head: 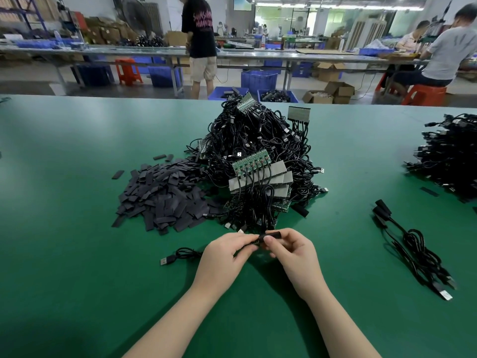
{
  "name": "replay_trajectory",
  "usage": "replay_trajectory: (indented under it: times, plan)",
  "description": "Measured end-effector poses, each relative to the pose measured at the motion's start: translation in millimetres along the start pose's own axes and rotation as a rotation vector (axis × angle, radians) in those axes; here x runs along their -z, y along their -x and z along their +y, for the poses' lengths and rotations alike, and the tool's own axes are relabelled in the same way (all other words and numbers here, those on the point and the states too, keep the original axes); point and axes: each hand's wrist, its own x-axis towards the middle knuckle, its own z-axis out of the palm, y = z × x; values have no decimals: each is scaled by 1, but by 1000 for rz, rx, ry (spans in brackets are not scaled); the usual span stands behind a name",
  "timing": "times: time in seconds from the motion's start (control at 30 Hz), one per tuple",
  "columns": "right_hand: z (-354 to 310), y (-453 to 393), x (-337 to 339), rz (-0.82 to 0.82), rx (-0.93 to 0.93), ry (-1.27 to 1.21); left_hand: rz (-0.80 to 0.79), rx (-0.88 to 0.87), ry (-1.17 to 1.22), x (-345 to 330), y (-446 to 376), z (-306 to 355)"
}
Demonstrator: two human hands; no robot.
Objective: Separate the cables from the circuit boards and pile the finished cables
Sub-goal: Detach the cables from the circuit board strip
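A big heap of black cables (255,140) soldered to green circuit boards (251,162) sits mid-table. In front of it my left hand (227,251) and my right hand (291,250) meet over a short black sleeve (271,235) at the end of one cable (180,255). Both hands pinch that end; the cable's USB plug lies on the mat to the left. A few finished cables (413,244) lie to the right, and a larger pile of cables (451,156) sits at the far right edge.
A mound of flat black sleeve pieces (165,197) spreads left of the heap on the green mat (77,254). Beyond the table edge stand blue crates (258,80), orange stools, cardboard boxes, and people at other benches.
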Motion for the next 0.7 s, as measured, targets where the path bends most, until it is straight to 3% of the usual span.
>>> replay_trajectory:
  times: [0.4,0.7]
  plan:
    - [0,1,-3,-30,45,127,16,34,-3,0,0,-2]
    - [-2,2,-4,-74,52,135,41,-36,-24,-1,3,2]
